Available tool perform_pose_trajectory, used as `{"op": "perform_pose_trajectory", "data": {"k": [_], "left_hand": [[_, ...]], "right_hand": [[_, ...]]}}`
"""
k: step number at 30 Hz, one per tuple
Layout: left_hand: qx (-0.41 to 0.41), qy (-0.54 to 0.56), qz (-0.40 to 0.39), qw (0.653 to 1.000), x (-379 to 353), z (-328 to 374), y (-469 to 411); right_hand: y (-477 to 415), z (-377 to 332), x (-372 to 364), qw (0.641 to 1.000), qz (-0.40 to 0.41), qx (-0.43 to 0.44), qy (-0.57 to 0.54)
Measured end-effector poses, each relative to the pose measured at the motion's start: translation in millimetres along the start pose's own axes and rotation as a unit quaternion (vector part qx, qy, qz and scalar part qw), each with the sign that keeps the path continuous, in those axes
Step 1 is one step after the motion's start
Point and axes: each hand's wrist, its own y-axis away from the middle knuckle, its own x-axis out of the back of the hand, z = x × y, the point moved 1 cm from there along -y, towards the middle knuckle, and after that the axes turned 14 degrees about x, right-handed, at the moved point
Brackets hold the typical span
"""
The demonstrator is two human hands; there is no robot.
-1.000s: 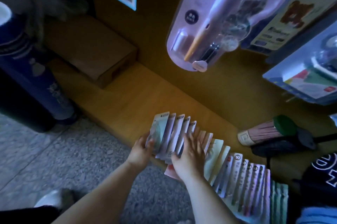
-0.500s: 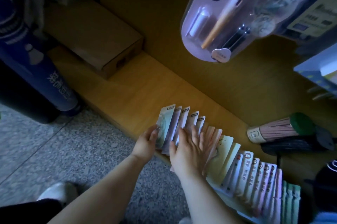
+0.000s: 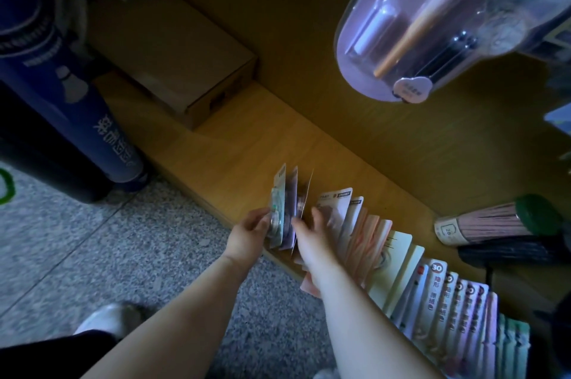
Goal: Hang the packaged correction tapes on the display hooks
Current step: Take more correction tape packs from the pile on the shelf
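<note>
A long fanned row of packaged correction tapes [image 3: 411, 267] lies along the front edge of a low wooden shelf [image 3: 234, 150]. My left hand [image 3: 250, 233] and my right hand [image 3: 312, 236] hold a few packs [image 3: 285, 208] between them, tipped upright at the row's left end. The left fingers grip the front pack's edge. My right thumb presses the back of this small bunch, and the other fingers lie against the packs behind. No bare display hook is in view.
A purple blister-packed pen set [image 3: 432, 23] hangs overhead at the upper right. A cardboard box [image 3: 182, 60] sits on the shelf at the left, a dark blue tube [image 3: 61, 82] stands on the speckled floor. A rolled bundle with a green cap [image 3: 497, 221] lies at right.
The leftmost few packs, which lay fanned flat, now stand upright, separated from the row and pinched between both hands. The camera has tilted closer to the shelf.
</note>
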Motion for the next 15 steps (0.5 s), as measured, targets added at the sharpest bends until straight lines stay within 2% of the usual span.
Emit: {"op": "perform_pose_trajectory", "data": {"k": [3, 7, 10, 15], "left_hand": [[-0.004, -0.003, -0.01, 1.0, 1, -1, 0], [-0.007, 0.003, -0.037, 0.999, 0, 0, 0], [-0.013, 0.049, -0.062, 0.997, -3, 2, 2], [0.001, 0.083, -0.079, 0.993, -1, -1, -3]], "right_hand": [[-2, 1, 0, 0.999, 0.015, -0.017, -0.043], [-4, -3, -4, 1.0, 0.012, 0.022, -0.013], [-4, -2, -5, 0.999, 0.027, 0.015, -0.009], [-3, 7, -1, 0.992, 0.012, -0.009, -0.122]]}}
